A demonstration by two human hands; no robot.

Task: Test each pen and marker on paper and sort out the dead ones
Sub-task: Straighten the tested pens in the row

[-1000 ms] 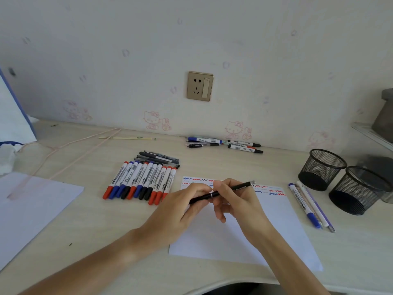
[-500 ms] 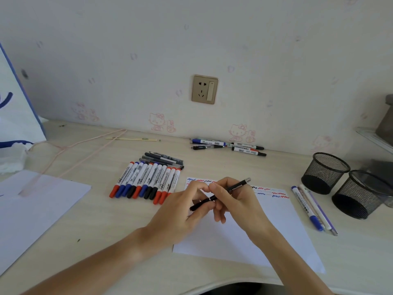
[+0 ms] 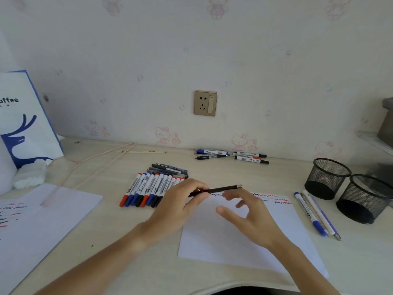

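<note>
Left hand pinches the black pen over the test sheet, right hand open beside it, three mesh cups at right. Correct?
Not quite: the head view shows two mesh cups, not three. The left hand does pinch the black pen above the test sheet, right hand open beside it.

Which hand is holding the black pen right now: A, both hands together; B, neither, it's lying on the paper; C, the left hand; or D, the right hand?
C: the left hand pinches the black pen near one end, while the right hand is open beside it.
</note>
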